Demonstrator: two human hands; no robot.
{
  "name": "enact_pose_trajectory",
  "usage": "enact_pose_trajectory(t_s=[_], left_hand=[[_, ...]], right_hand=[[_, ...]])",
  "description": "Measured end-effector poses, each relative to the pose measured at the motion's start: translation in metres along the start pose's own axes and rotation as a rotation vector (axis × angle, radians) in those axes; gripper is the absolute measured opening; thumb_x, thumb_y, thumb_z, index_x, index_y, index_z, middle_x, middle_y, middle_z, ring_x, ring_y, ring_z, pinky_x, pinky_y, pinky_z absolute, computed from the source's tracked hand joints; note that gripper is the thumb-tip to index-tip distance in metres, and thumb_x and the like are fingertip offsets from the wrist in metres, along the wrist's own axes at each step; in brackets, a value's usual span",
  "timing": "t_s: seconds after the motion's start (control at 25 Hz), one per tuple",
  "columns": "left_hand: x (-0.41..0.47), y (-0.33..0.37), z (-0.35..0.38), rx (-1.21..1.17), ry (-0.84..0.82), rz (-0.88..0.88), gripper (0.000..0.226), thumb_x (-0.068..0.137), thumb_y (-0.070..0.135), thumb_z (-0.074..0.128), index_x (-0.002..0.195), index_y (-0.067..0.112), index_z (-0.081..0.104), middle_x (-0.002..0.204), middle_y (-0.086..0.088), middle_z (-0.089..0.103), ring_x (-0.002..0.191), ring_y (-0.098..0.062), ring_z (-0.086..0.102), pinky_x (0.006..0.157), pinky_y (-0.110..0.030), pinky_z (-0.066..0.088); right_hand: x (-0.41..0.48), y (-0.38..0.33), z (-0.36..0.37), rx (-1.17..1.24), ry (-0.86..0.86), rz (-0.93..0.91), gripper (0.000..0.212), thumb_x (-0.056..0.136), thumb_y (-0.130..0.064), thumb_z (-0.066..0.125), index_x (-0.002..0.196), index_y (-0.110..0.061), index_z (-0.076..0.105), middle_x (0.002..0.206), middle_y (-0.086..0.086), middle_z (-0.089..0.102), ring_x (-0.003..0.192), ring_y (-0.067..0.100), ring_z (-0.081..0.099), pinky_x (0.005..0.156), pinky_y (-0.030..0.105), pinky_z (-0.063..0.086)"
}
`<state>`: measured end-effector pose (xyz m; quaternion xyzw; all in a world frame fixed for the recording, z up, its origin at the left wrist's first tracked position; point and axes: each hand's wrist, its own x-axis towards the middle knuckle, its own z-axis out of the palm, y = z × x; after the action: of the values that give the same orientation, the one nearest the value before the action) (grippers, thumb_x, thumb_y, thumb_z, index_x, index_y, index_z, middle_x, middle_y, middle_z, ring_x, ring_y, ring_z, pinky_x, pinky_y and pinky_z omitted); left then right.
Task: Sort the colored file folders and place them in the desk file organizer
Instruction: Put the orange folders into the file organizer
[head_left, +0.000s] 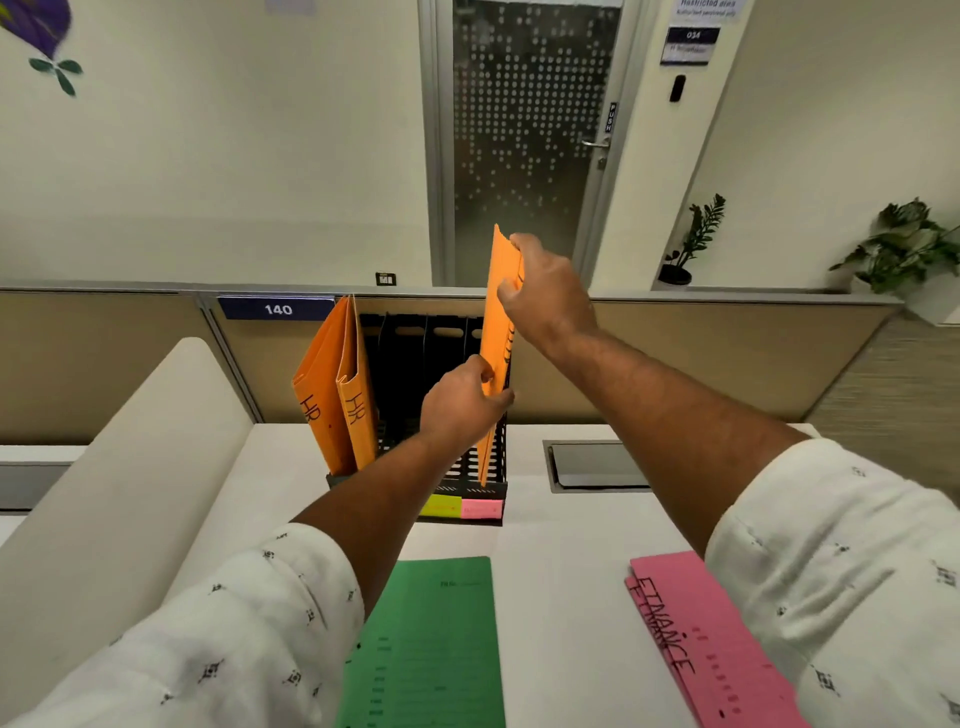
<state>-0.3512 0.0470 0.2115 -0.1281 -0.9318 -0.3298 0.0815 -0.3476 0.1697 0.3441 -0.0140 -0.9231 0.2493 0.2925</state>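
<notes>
A black desk file organizer (447, 475) stands at the back of the white desk. Two orange folders marked HR (337, 395) lean in its leftmost slot. A third orange folder (497, 322) stands upright at the organizer's right end, its lower edge down in the rightmost slot. My right hand (545, 291) grips its top edge. My left hand (462, 402) pinches its lower front edge. A green folder (431, 644) lies flat on the desk near me. Pink folders marked FINANCE (711, 634) lie to its right, partly under my right sleeve.
Yellow (440, 505) and pink (482, 509) labels are stuck on the organizer's front. A grey cable hatch (592, 465) is set in the desk right of it. A beige partition (727, 353) runs behind. A white curved divider (130, 467) borders the left.
</notes>
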Motion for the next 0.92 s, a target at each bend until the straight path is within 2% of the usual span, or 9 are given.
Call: enact_pose_trajectory(t_s=[0.16, 0.28, 0.36, 0.44, 0.56, 0.64, 0.68, 0.8, 0.92], left_hand=[[0.027, -0.014, 0.017, -0.006, -0.07, -0.024, 0.061, 0.077, 0.068, 0.068, 0.124, 0.031, 0.056, 0.122, 0.008, 0.067, 0.098, -0.012, 0.066, 0.076, -0.035, 0.058], [0.037, -0.025, 0.028, -0.002, -0.11, -0.037, 0.069, 0.072, 0.071, 0.071, 0.127, 0.033, 0.054, 0.123, 0.008, 0.065, 0.102, -0.014, 0.066, 0.08, -0.039, 0.059], [0.039, -0.031, 0.033, 0.035, -0.129, -0.021, 0.073, 0.068, 0.075, 0.07, 0.126, 0.033, 0.055, 0.119, 0.009, 0.066, 0.102, -0.014, 0.065, 0.084, -0.042, 0.058], [0.04, -0.036, 0.038, 0.068, -0.139, 0.009, 0.075, 0.067, 0.076, 0.069, 0.126, 0.032, 0.057, 0.118, 0.008, 0.067, 0.103, -0.015, 0.065, 0.092, -0.046, 0.054], [0.035, -0.041, 0.042, 0.06, -0.158, 0.024, 0.077, 0.067, 0.072, 0.072, 0.13, 0.031, 0.055, 0.125, 0.005, 0.066, 0.112, -0.019, 0.064, 0.099, -0.054, 0.049], [0.031, -0.046, 0.044, 0.052, -0.176, 0.039, 0.072, 0.07, 0.066, 0.074, 0.129, 0.031, 0.054, 0.124, 0.006, 0.066, 0.114, -0.019, 0.063, 0.103, -0.058, 0.045], [0.028, -0.049, 0.046, 0.048, -0.185, 0.042, 0.068, 0.072, 0.061, 0.076, 0.129, 0.03, 0.055, 0.123, 0.006, 0.067, 0.115, -0.02, 0.063, 0.105, -0.06, 0.042], [0.022, -0.056, 0.048, 0.058, -0.188, 0.035, 0.048, 0.079, 0.052, 0.075, 0.117, 0.028, 0.059, 0.117, 0.006, 0.066, 0.112, -0.019, 0.062, 0.107, -0.062, 0.038], [0.018, -0.058, 0.045, 0.059, -0.191, 0.018, 0.038, 0.084, 0.05, 0.07, 0.112, 0.026, 0.061, 0.113, 0.006, 0.065, 0.109, -0.019, 0.062, 0.104, -0.06, 0.041]], right_hand=[[-0.004, 0.02, 0.024, 0.016, 0.024, -0.045, 0.052, 0.094, -0.018, 0.058, 0.144, -0.015, 0.046, 0.125, 0.007, 0.063, 0.103, 0.026, 0.064, 0.079, 0.034, 0.053], [-0.011, 0.033, 0.044, 0.014, 0.056, -0.113, 0.054, 0.093, -0.015, 0.058, 0.145, -0.011, 0.045, 0.129, 0.006, 0.059, 0.1, 0.025, 0.064, 0.072, 0.027, 0.049], [-0.015, 0.04, 0.055, 0.01, 0.063, -0.143, 0.055, 0.092, -0.014, 0.059, 0.145, -0.01, 0.045, 0.137, 0.006, 0.056, 0.1, 0.026, 0.065, 0.07, 0.028, 0.053], [-0.021, 0.047, 0.065, -0.017, 0.055, -0.163, 0.056, 0.092, -0.015, 0.059, 0.146, -0.01, 0.045, 0.147, 0.006, 0.05, 0.111, 0.026, 0.064, 0.076, 0.032, 0.058], [-0.033, 0.053, 0.075, -0.111, 0.044, -0.176, 0.058, 0.093, -0.024, 0.059, 0.148, -0.014, 0.042, 0.155, 0.004, 0.042, 0.129, 0.023, 0.055, 0.079, 0.026, 0.051], [-0.041, 0.059, 0.082, -0.175, -0.067, -0.16, 0.061, 0.096, -0.036, 0.054, 0.15, -0.016, 0.038, 0.158, 0.003, 0.038, 0.134, 0.024, 0.049, 0.082, 0.03, 0.051], [-0.046, 0.062, 0.086, -0.215, -0.192, -0.151, 0.062, 0.098, -0.043, 0.049, 0.152, -0.017, 0.034, 0.16, 0.002, 0.035, 0.137, 0.025, 0.045, 0.09, 0.036, 0.05], [-0.062, 0.076, 0.099, -0.316, -0.584, -0.126, 0.071, 0.101, -0.059, 0.033, 0.158, -0.019, 0.02, 0.167, -0.001, 0.016, 0.149, 0.025, 0.028, 0.115, 0.047, 0.031], [-0.07, 0.082, 0.103, -0.282, -0.65, -0.098, 0.076, 0.101, -0.061, 0.033, 0.161, -0.023, 0.006, 0.169, -0.004, 0.002, 0.153, 0.023, 0.017, 0.121, 0.05, 0.02]])
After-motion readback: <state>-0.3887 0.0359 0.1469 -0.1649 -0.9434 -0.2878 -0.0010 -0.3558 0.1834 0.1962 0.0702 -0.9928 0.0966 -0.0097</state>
